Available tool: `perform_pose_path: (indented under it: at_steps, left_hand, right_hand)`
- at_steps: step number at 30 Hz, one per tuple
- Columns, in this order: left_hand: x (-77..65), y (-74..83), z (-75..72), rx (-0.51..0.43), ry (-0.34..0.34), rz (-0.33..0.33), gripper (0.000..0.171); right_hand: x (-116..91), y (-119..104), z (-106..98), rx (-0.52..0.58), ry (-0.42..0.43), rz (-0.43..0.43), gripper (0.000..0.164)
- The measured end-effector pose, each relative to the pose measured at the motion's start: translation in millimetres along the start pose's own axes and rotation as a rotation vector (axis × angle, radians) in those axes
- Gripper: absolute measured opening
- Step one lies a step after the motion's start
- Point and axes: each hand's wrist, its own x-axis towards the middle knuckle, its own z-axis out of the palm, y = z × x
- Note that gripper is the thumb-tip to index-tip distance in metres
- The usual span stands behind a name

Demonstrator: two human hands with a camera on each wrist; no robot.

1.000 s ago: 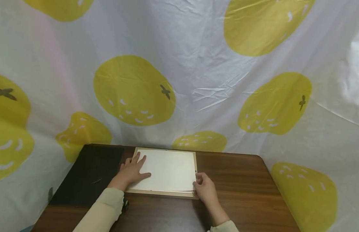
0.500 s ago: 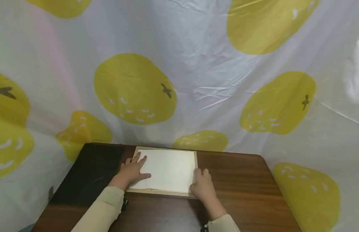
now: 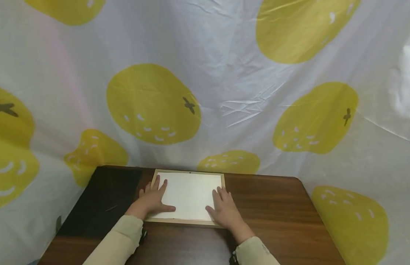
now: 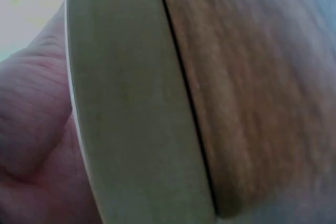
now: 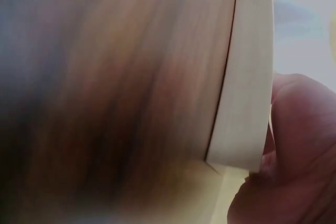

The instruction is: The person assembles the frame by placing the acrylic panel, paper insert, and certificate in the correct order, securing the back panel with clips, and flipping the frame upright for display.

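Observation:
A white sheet (image 3: 191, 195) lies inside a shallow pale wooden frame (image 3: 223, 179) on the table. My left hand (image 3: 151, 200) rests over the frame's left side, fingers spread and thumb stretched across the sheet. On the opposite side, my right hand (image 3: 225, 209) lies over the right edge, its fingers extended and its thumb touching the sheet near the lower right corner. The left wrist view shows the frame's side wall (image 4: 131, 98) close up beside the palm (image 4: 37, 114). In the right wrist view, a corner of the side wall (image 5: 242, 87) meets the hand (image 5: 307, 129).
A black mat (image 3: 102, 202) covers the table's left part, with a thin dark sliver (image 3: 111, 208) on it. The brown wooden table (image 3: 271, 209) extends to the right. A white curtain (image 3: 224, 73) with yellow fruit prints hangs close behind and along the sides.
My right hand has gone from holding the sheet's right edge to lying over the frame's edge with fingers extended. The sheet now sits flatter within the frame. The left thumb has slid slightly nearer.

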Motion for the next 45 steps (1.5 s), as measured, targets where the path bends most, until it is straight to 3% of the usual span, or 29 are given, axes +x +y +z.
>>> perform_pose_path:
  at_steps: [5, 9, 15, 20, 25, 33, 40, 45]
  left_hand:
    - [4.7, 0.8, 4.0, 0.02, 0.023, -0.012, 0.136]
    - [9.7, 5.4, 2.9, 0.093, 0.015, 0.028, 0.137]
    - [9.5, 11.2, -1.8, 0.098, -0.017, 0.079, 0.131]
    - [9.6, 13.7, -4.3, 0.121, -0.061, 0.094, 0.132]
    - [7.0, 16.0, -1.2, 0.119, -0.065, 0.082, 0.133]
    - [6.5, 20.6, -2.1, 0.127, -0.094, 0.109, 0.134]
    - [17.8, 23.5, 5.4, 0.126, -0.035, 0.203, 0.112]
    - [20.2, 28.6, 12.2, 0.16, -0.026, 0.209, 0.114]
  right_hand:
    - [7, 1, -9, -0.066, -0.018, -0.041, 0.075]
    - [16, -1, -18, -0.126, -0.047, -0.069, 0.072]
    - [37, -20, -30, -0.13, -0.228, -0.153, 0.106]
    - [58, -35, -27, -0.087, -0.317, -0.155, 0.12]
    - [70, -38, -17, -0.112, -0.329, -0.136, 0.124]
    - [71, -39, -12, -0.128, -0.348, -0.115, 0.127]
    - [72, -41, -12, -0.117, -0.352, -0.11, 0.125]
    - [71, -40, -11, -0.103, -0.356, -0.102, 0.124]
